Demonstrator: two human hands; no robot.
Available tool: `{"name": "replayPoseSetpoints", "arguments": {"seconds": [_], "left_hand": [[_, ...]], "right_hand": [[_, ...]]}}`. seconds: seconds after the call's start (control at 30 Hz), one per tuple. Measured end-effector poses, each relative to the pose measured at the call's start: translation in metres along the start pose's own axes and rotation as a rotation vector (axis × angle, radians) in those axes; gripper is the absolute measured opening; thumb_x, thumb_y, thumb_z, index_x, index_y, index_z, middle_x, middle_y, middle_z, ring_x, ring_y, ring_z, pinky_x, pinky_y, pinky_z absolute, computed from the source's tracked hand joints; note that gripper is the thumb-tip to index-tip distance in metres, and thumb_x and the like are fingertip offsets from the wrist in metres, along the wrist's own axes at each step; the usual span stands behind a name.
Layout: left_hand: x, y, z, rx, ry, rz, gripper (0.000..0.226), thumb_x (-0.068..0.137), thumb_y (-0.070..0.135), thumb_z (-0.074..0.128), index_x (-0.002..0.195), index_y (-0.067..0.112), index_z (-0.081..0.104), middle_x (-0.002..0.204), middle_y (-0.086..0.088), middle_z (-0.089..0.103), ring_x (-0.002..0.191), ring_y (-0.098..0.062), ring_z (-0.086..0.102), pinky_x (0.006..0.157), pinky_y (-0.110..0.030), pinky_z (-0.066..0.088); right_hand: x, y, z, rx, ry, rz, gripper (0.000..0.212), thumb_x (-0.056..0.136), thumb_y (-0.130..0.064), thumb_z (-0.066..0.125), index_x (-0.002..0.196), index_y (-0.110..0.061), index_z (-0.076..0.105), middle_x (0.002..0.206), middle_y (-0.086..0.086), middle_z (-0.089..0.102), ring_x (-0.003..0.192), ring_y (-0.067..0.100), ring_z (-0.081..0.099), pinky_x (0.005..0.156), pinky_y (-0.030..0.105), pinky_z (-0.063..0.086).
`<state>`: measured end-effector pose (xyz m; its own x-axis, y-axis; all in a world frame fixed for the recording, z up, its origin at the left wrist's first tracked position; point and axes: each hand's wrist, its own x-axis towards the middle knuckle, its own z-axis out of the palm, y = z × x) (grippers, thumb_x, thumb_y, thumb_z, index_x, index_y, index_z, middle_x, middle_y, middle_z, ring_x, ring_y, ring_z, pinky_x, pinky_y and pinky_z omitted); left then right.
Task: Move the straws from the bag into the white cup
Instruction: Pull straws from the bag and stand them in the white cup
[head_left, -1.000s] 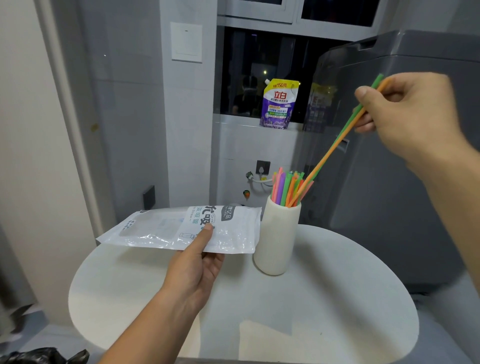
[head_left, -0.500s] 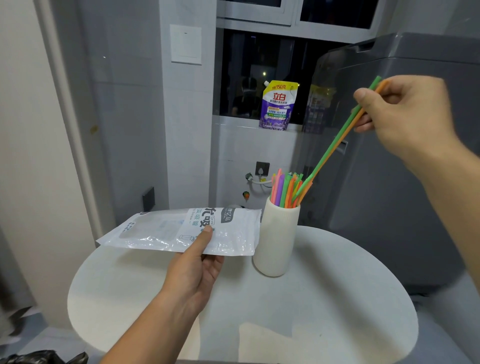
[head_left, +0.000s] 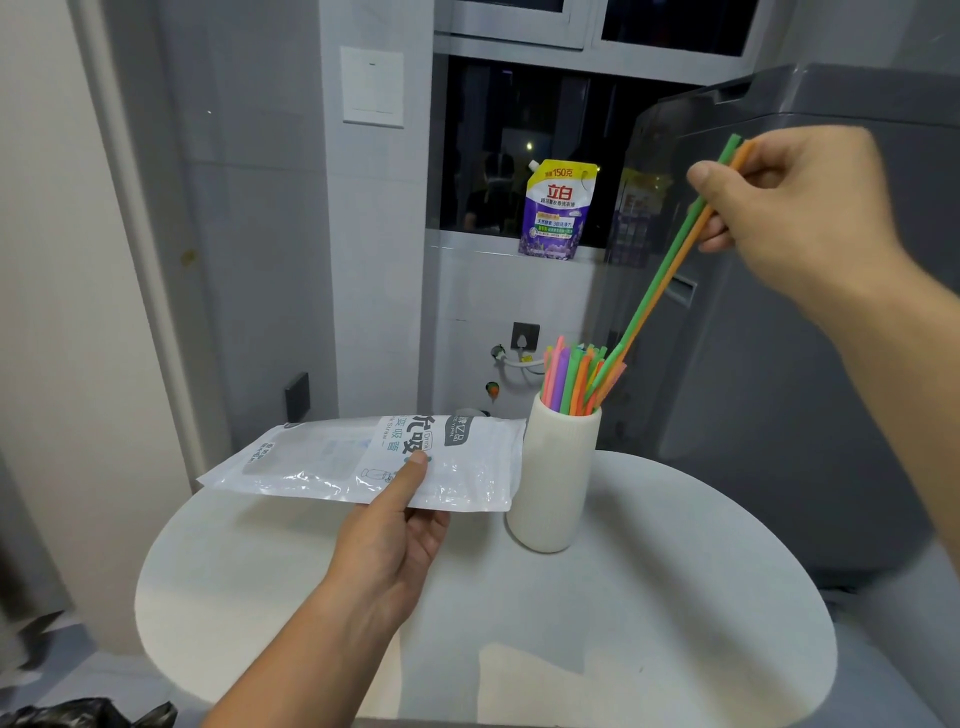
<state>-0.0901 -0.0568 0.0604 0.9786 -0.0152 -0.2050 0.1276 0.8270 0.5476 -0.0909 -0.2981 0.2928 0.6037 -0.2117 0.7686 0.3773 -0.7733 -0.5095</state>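
Observation:
My right hand pinches a green and an orange straw near their top ends, up and to the right of the white cup. Both straws slant down to the left, and their lower tips sit among the several coloured straws standing in the cup. My left hand holds the clear plastic straw bag flat above the round table, thumb on top, just left of the cup. The bag looks flat, with no straws showing inside.
The round white table carries the cup. A grey appliance stands close behind on the right. A purple detergent pouch sits on the window ledge. A black bag lies at the bottom left.
My right hand has lowered the two straws slightly, so their tips now reach in among the straws in the cup. The left hand and the bag have barely moved.

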Motion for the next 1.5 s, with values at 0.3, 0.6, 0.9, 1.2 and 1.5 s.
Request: {"name": "replayPoseSetpoints", "arguments": {"seconds": [0.3, 0.6, 0.9, 1.2, 1.5], "left_hand": [[0.0, 0.001, 0.0, -0.002, -0.001, 0.0, 0.036, 0.093, 0.008, 0.07, 0.129, 0.013, 0.067, 0.108, -0.003, 0.081, 0.083, -0.013, 0.079, 0.059, -0.024, 0.061], [-0.001, 0.002, 0.0, -0.001, -0.012, 0.0, 0.034, 0.093, 0.008, 0.07, 0.127, 0.013, 0.068, 0.109, -0.003, 0.081, 0.084, -0.013, 0.079, 0.06, -0.024, 0.061], [0.0, 0.0, 0.001, 0.012, -0.011, -0.003, 0.034, 0.093, 0.008, 0.07, 0.126, 0.013, 0.068, 0.109, -0.004, 0.081, 0.083, -0.013, 0.079, 0.061, -0.025, 0.062], [0.0, 0.001, 0.001, 0.013, -0.005, -0.004, 0.035, 0.093, 0.009, 0.071, 0.127, 0.013, 0.068, 0.11, -0.004, 0.081, 0.083, -0.013, 0.079, 0.059, -0.024, 0.061], [-0.001, 0.0, 0.001, 0.012, -0.003, -0.007, 0.033, 0.093, 0.008, 0.07, 0.126, 0.013, 0.068, 0.108, -0.004, 0.081, 0.083, -0.013, 0.079, 0.059, -0.024, 0.061]], "right_hand": [[0.001, -0.001, 0.002, -0.02, 0.009, 0.006, 0.024, 0.094, -0.037, 0.065, 0.087, -0.014, 0.071, 0.072, 0.003, 0.07, 0.059, 0.009, 0.07, 0.06, 0.022, 0.058], [-0.001, -0.001, 0.006, -0.027, 0.019, 0.007, 0.028, 0.094, -0.037, 0.065, 0.089, -0.01, 0.072, 0.073, 0.001, 0.071, 0.058, 0.005, 0.07, 0.055, 0.014, 0.054], [0.0, 0.001, 0.008, -0.002, 0.032, 0.003, 0.028, 0.093, -0.035, 0.066, 0.088, -0.008, 0.072, 0.07, 0.0, 0.07, 0.056, 0.004, 0.07, 0.058, 0.02, 0.058], [-0.003, 0.006, 0.012, 0.022, 0.039, 0.006, 0.029, 0.092, -0.036, 0.068, 0.094, -0.008, 0.072, 0.075, 0.0, 0.071, 0.063, 0.01, 0.073, 0.066, 0.032, 0.063], [-0.009, 0.015, 0.021, 0.006, -0.065, 0.081, 0.025, 0.091, -0.035, 0.07, 0.093, -0.011, 0.073, 0.074, 0.003, 0.072, 0.064, 0.012, 0.072, 0.063, 0.026, 0.06]]}}
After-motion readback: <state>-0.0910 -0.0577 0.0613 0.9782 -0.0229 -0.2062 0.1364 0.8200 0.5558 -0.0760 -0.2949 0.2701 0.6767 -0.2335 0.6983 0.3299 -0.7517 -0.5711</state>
